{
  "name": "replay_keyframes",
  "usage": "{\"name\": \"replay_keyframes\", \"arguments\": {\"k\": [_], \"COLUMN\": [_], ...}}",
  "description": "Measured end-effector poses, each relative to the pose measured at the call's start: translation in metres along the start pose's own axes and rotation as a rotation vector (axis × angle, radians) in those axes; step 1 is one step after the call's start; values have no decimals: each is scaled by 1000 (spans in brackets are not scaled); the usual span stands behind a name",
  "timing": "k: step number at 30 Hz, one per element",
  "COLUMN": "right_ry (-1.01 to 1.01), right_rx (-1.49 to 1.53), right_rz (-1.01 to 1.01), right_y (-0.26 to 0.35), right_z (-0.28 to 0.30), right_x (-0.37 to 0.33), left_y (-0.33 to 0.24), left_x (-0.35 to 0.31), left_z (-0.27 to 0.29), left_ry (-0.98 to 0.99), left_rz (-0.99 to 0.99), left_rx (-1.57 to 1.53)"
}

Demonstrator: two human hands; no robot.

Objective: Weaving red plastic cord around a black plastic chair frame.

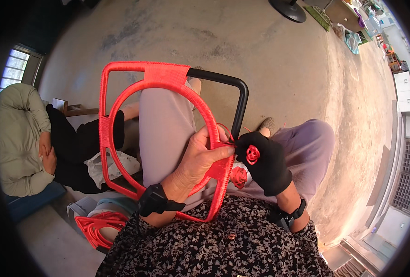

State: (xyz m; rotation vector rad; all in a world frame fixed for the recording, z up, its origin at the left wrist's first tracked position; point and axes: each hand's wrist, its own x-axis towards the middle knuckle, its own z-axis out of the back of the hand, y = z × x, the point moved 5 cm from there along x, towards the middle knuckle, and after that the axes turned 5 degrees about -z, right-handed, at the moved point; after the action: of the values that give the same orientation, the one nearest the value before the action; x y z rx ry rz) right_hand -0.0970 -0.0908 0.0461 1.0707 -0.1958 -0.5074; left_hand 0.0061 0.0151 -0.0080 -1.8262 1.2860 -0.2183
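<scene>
Frame (122, 92) of metal, mostly wrapped in red cord, stands tilted across the person's lap; its upper right corner and right bar are bare black. Left hand (200, 159), bare, is closed around the inner wrapped hoop near the frame's lower right, thumb pressed on the winding. Right hand (265, 161), in a black glove, is curled shut on a small coil of red cord (252, 154), just beside the left thumb. Second red coil (238, 177) hangs below. Another person (25, 138) sits at left; finished red frames (99, 227) lie on the floor.
</scene>
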Motion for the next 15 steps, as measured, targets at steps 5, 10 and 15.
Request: {"name": "replay_keyframes", "arguments": {"k": [5,10,15], "right_ry": [27,-60,38], "right_rx": [10,-141,-651], "right_rz": [42,45,192], "right_y": [-3,3,26], "right_z": [-2,0,-6], "right_x": [4,-1,0], "left_y": [2,-7,-1], "left_x": [-3,-4,-1], "left_z": [4,-3,3], "left_ry": [-12,-48,-15], "left_rz": [51,7,-27], "left_rx": [41,41,-16]}}
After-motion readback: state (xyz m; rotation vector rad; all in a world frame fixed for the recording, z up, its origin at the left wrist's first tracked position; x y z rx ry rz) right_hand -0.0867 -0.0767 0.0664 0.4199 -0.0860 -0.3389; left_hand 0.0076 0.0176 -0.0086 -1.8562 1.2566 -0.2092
